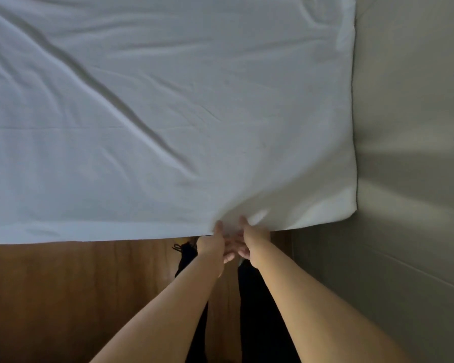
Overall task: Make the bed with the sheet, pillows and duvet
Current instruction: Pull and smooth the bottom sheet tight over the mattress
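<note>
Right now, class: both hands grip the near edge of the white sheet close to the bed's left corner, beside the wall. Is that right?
Not quite. The left hand and right hand do grip the near edge of the white sheet, but close to the bed's right corner, where the wall stands. The head view shows it.

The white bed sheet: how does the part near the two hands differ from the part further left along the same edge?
Near the left hand and right hand, the white bed sheet is bunched, its folds running toward the thumbs; further left, its edge lies straight and flatter. The stretch by the hands looks brighter, the left stretch bluish and dimmer. Both overhang the brown wooden floor.
</note>
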Available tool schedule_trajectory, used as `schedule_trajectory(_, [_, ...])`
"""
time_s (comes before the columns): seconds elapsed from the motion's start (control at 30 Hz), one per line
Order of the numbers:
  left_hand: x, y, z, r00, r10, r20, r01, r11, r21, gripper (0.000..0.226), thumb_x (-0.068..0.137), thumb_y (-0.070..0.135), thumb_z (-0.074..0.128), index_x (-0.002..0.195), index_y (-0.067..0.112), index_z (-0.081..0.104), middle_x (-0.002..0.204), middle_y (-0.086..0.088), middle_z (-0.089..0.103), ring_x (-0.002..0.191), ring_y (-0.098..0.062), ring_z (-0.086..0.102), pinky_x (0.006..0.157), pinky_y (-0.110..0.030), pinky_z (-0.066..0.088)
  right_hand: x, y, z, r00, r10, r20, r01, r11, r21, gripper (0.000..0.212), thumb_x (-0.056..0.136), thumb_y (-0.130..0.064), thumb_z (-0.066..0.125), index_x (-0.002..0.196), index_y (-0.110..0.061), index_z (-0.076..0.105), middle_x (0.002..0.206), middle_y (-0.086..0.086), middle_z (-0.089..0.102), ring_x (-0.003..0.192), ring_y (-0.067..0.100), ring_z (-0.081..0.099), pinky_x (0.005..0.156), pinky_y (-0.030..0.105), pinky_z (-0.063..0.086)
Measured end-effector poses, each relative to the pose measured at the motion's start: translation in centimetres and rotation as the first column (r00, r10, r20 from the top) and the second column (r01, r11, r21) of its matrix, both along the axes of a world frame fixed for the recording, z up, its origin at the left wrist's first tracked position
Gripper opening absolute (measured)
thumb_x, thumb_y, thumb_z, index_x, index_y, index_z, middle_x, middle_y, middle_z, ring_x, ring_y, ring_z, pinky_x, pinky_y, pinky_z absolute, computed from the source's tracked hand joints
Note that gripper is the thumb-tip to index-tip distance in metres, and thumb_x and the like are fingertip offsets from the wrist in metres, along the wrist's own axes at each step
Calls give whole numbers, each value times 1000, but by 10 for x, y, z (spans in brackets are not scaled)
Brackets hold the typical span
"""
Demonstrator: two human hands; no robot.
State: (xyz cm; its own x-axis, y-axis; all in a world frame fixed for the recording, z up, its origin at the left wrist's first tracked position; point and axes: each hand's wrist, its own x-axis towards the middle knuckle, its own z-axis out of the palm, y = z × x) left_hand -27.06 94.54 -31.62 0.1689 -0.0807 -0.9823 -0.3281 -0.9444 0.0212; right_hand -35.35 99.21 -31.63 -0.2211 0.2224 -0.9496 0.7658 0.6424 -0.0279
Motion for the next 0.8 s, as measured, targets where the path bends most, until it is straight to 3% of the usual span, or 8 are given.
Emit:
schedule_trajectory(0.1, [9, -16, -14, 990, 117, 74, -115, 993, -29, 58, 90, 55, 63, 94, -3, 63, 80, -15, 72, 57, -24, 66, 61, -35, 60, -4, -2, -12, 979, -165, 117, 167, 986, -14, 57, 85, -57, 71, 106, -5, 61, 99, 11, 72, 73, 22, 70, 46, 24, 53])
schedule_trajectory(0.17, [17, -25, -23, 986, 131, 104, -127, 991, -49, 60, 87, 57, 66, 96, -3, 62, 90, -16, 71, 66, -26, 68, 60, -35, 61, -4, -3, -20, 973, -209, 100, 210, 978, -4, 57, 82, -53, 75, 106, -3, 59, 97, 14, 72, 73, 24, 70, 45, 24, 55])
schedule_trajectory(0.27, [22, -28, -30, 986, 122, 111, -115, 991, -68, 50, 90, 47, 67, 98, -2, 63, 84, -13, 68, 59, -21, 64, 50, -28, 59, 1, -3, -27, 964, -266, -7, 266, 964, -25, 45, 83, -39, 78, 98, -1, 59, 87, 16, 71, 71, 26, 70, 42, 21, 51])
schedule_trajectory(0.37, [20, -21, -29, 978, 166, 127, -148, 979, -138, 34, 96, 33, 62, 90, 0, 59, 73, -10, 61, 55, -20, 61, 52, -28, 57, 9, -1, -28, 942, -325, -80, 323, 946, -27, 32, 87, -26, 75, 85, 0, 58, 79, 12, 68, 65, 21, 68, 48, 21, 53])
schedule_trajectory(0.67, [23, -4, -27, 969, 231, 91, -209, 957, -201, 29, 100, 29, 56, 96, 0, 60, 73, -10, 57, 61, -23, 63, 66, -35, 60, 19, 6, -27, 970, -166, -176, 167, 986, -6, 25, 97, -21, 65, 81, -2, 64, 74, 8, 70, 62, 18, 69, 54, 22, 54])
schedule_trajectory(0.8, [26, -8, -22, 961, 271, 47, -263, 956, -130, 30, 98, 29, 60, 105, 0, 62, 77, -12, 60, 68, -25, 65, 69, -38, 60, 16, -1, -21, 976, -119, -183, 130, 991, 45, 28, 96, -20, 65, 74, -4, 60, 71, 8, 68, 62, 21, 68, 58, 27, 57])
